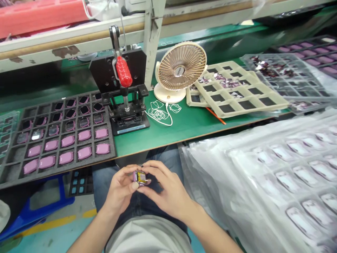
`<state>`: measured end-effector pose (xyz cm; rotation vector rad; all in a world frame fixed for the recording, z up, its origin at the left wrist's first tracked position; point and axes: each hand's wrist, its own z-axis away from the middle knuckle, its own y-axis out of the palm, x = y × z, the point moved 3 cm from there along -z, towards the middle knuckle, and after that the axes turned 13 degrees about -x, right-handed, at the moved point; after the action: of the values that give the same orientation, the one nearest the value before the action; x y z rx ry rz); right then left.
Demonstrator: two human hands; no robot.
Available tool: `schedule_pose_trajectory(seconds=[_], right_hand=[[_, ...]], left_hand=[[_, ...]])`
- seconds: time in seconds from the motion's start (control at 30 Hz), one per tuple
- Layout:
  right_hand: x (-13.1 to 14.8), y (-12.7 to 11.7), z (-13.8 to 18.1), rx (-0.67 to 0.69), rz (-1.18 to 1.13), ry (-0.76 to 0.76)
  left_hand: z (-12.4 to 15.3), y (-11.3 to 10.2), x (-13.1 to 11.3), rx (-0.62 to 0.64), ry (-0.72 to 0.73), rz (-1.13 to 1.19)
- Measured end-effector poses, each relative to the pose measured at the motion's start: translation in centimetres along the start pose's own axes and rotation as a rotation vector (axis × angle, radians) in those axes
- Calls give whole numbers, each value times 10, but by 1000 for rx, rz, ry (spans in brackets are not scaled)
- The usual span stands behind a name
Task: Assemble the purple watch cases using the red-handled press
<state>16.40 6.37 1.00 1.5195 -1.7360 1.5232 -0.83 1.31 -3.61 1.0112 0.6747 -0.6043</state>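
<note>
Above my lap, both hands meet around a small purple-edged watch case [140, 177] whose inside, with a yellow part, faces up. My left hand [121, 189] is closed on its left side, the thumb along the near edge. On the other side, my right hand [167, 189] grips it with fingertips and thumb. Part of the case is hidden behind the fingers. Beyond the hands, to the left, a dark foam tray [13, 154] holds purple case pieces [67, 158] in its near rows and dark-faced ones [84, 109] farther back.
A press [126, 105] with a red handle stands on the green bench [184, 128]. Right of it are a small fan [181, 68], white rubber-like loops [158, 111] and a cream tray [276, 104] with small parts. Plastic-covered trays [237, 158] fill the right side.
</note>
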Motion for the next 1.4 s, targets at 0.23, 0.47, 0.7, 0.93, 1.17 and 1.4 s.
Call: schedule_pose_trajectory(seconds=[0.23, 0.47, 0.7, 0.93, 1.17, 1.4], right_hand=[[-1, 9, 13, -84, -301, 351], [25, -58, 49, -184, 54, 247], [-27, -240, 29, -291, 1084, 590], [-65, -269, -2, -126, 1182, 736], [-66, -268, 5, -168, 1176, 729], [-63, -281, 14, -371, 1066, 686]], left_hand=[[6, 10, 0, 8, 29, -66], [12, 14, 8, -56, -211, -123], [12, 37, 12, -47, -316, -181], [19, 35, 20, -47, -352, -179], [22, 31, 18, -13, -345, -200], [23, 37, 16, 36, -360, -178]])
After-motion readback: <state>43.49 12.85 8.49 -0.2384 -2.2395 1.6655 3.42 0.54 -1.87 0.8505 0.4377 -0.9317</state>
